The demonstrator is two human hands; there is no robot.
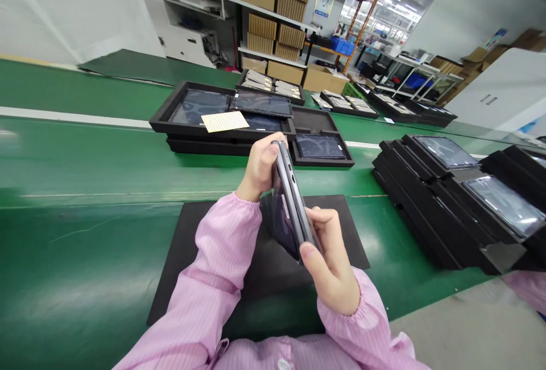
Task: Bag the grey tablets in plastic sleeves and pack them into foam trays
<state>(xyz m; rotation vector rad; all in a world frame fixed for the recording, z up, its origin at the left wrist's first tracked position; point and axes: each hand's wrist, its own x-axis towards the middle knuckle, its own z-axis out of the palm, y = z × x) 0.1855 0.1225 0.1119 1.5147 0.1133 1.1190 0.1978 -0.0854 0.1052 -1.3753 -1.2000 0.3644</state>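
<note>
Two tablets, pressed together face to back, are held up on edge above a black mat. At their far upper end, my left hand is closed round the corner. My right hand grips the near lower end, its thumb on the edges and its fingers on the right side. Small port openings show along the upward edge. The left-facing side is dark and glossy with a small white label. Part of that face lies in shadow.
Black trays with tablets and a yellow sticker sheet stand beyond my hands. Stacked black trays with wrapped tablets are at the right. Farther back are parts trays and shelves with cartons. A pink sleeve shows at the right edge.
</note>
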